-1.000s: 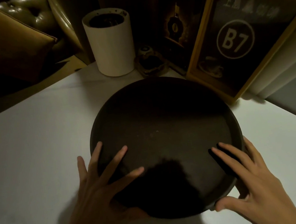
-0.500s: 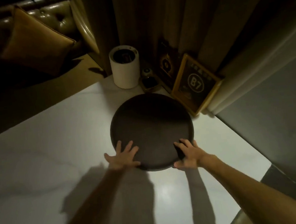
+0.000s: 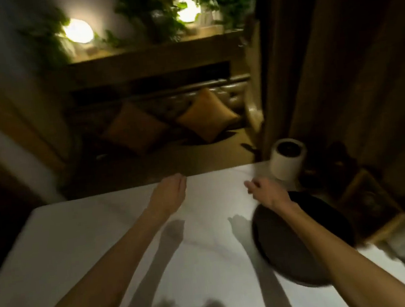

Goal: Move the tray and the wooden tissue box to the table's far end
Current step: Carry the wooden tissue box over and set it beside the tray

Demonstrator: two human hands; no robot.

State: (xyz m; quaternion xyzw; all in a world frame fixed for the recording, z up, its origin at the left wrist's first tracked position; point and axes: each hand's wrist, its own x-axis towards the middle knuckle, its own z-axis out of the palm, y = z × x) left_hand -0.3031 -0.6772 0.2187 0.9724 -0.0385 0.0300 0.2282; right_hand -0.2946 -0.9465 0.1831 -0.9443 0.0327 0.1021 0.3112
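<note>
The round dark tray [image 3: 303, 240] lies flat on the white table [image 3: 105, 238] near its far right corner. My right hand [image 3: 265, 191] hovers above the table just left of the tray's far rim, fingers loosely curled, holding nothing; my forearm crosses over the tray. My left hand [image 3: 169, 194] is stretched out over the table's far edge, fingers together and flat, empty. No wooden tissue box shows in this blurred view.
A white cylinder [image 3: 287, 159] stands at the far right corner, with a gold-framed sign [image 3: 367, 206] leaning by the curtain [image 3: 337, 64] behind the tray. Beyond the table's edge are a sofa with two cushions [image 3: 205, 120], and a shelf with plants and lamps [image 3: 78, 31].
Both hands have come off the tray's near rim and lifted forward and left. The view has swung left and up, so the tray now sits at the right.
</note>
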